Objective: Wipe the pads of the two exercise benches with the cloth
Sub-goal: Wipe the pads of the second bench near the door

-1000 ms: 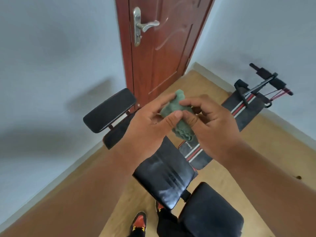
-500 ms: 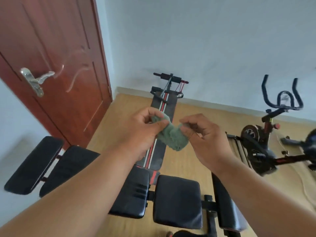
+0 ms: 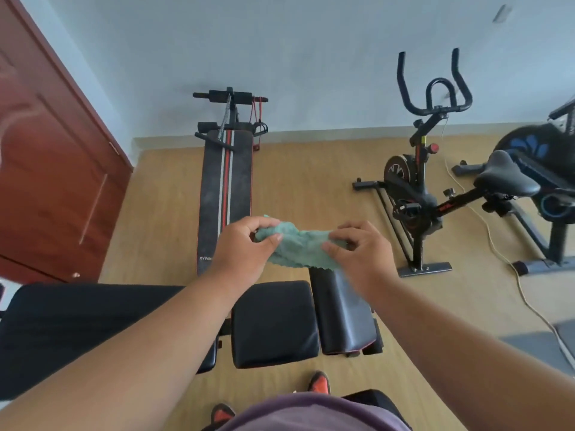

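Note:
A green cloth (image 3: 298, 248) is stretched between my two hands at chest height. My left hand (image 3: 245, 247) pinches its left end and my right hand (image 3: 357, 253) pinches its right end. Below them lies a black bench with several pads across my front: a long back pad (image 3: 77, 325) at the left, a square seat pad (image 3: 273, 321) in the middle and a narrow pad (image 3: 342, 318) at the right. A second bench (image 3: 225, 185), a long dark sit-up board with red and white stripes, runs from under my left hand to the far wall.
A red-brown door (image 3: 53, 169) fills the left side. An exercise bike (image 3: 423, 178) stands on the wooden floor at the right, with a second machine (image 3: 547, 169) beyond it and a yellow cable (image 3: 504, 259) trailing across the floor. My shoes (image 3: 319, 382) are just in front of the bench.
My view has swung right, from the door to the benches and bikes. My hands have moved apart and pulled the bunched cloth out wide between them.

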